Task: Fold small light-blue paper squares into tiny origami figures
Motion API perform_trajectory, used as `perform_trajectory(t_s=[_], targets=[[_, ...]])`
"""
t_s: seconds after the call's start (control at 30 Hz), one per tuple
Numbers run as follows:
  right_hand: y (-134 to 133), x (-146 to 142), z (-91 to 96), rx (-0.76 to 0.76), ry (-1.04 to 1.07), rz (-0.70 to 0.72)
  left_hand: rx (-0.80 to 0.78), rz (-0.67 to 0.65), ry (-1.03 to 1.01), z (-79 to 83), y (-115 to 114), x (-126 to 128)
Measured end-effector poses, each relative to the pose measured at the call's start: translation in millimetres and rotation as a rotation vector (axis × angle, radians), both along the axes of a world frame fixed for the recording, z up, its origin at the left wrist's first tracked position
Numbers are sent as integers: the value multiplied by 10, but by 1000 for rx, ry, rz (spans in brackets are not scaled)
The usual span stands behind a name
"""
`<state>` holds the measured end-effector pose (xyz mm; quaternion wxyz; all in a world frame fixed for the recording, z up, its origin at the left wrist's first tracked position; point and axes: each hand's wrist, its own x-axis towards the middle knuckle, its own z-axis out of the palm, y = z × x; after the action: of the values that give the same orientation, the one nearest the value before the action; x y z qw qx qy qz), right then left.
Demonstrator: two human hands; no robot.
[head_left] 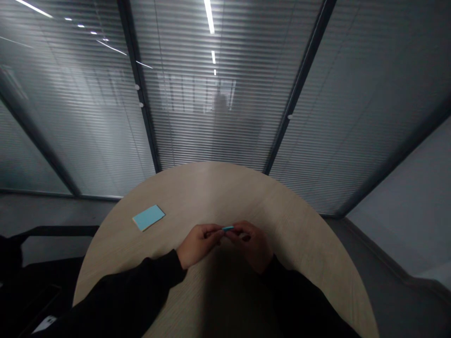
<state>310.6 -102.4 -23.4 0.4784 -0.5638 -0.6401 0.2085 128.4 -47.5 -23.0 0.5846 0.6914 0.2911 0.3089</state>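
Over the round light-wood table (303, 225), my left hand (197, 245) and my right hand (252, 244) meet fingertip to fingertip. Both pinch a small, thin light-blue piece (228, 228), seen edge-on, that looks like folded paper. Each hand's fingers are curled closed around it. A flat light-blue pad of paper (148, 217) lies on the table to the left, well apart from my left hand. Black sleeves cover both forearms.
Glass walls with closed slatted blinds (218, 117) stand right behind the table's far edge. A dark chair (42, 244) sits at the left beside the table. Grey floor (405, 291) shows at the right.
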Motion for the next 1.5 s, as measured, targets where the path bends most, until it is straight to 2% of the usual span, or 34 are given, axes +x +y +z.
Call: perform_trajectory(t_s=[0.13,0.3,0.37,0.47,0.57,0.8,1.0,1.2,1.37,1.5], targets=[[-4,-18,11,78,-86,-9,6,14,20,-13,-6,9],[-3,-82,36,326,-369,-101,16,13,14,-10,-13,22],[-8,-110,48,371,-430,-145,18,20,11,3,-13,21],[-16,-128,51,341,-384,-182,5,43,44,23,-7,16],[-19,-125,37,324,-343,-121,-22,40,44,24,5,15],[-38,-133,42,388,-425,-47,-114,-49,-70,24,21,1],[-48,-138,101,458,-354,-6,-109,-5,-111,98,-7,-9],[-77,-153,162,430,-324,-44,-122,28,-129,46,-2,-1],[-67,-179,96,443,-350,15,-121,8,-160,34,-18,19],[-54,-214,49,425,-408,-9,-127,38,-164,37,-17,23]])
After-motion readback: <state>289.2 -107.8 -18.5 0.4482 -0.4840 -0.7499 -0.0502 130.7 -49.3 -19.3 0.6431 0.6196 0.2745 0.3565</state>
